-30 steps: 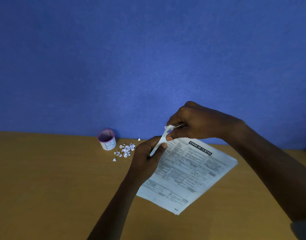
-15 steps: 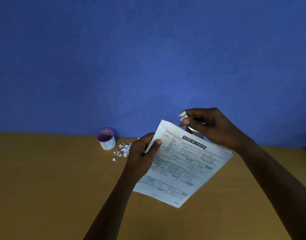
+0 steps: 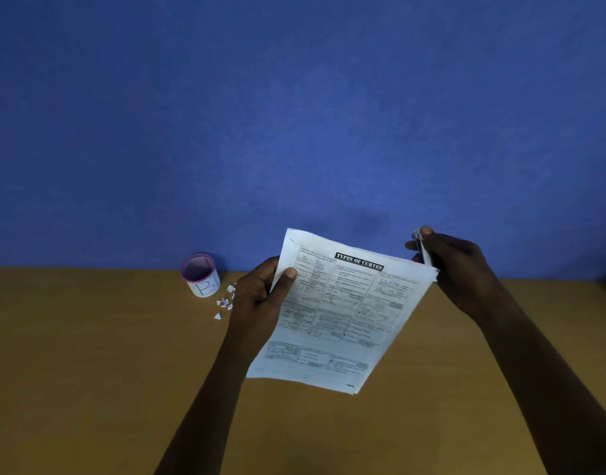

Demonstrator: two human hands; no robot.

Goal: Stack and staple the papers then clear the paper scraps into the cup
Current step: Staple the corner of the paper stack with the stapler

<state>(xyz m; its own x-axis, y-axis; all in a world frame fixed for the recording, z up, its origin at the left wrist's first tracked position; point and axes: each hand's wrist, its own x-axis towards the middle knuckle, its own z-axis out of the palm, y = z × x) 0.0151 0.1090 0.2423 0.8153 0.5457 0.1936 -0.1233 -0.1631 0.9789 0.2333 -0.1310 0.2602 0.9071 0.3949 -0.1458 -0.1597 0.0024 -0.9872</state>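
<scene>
Stapler [image 3: 420, 249] pulled off papers [image 3: 339, 313], gripped in your right hand [image 3: 457, 270]; left hand [image 3: 260, 298] pinches them; stapling likely done, scraps [image 3: 225, 302] next.

The papers [image 3: 342, 320] bear the heading "TYPES OF CURVES" just up and right of the left fingers [image 3: 289, 273], and the cup [image 3: 202, 279] to their left shows a handwritten "B".

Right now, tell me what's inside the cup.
The cup shows only a shadowed purple inner wall; its bottom is out of sight. The paper scraps lie outside, on the table.
</scene>
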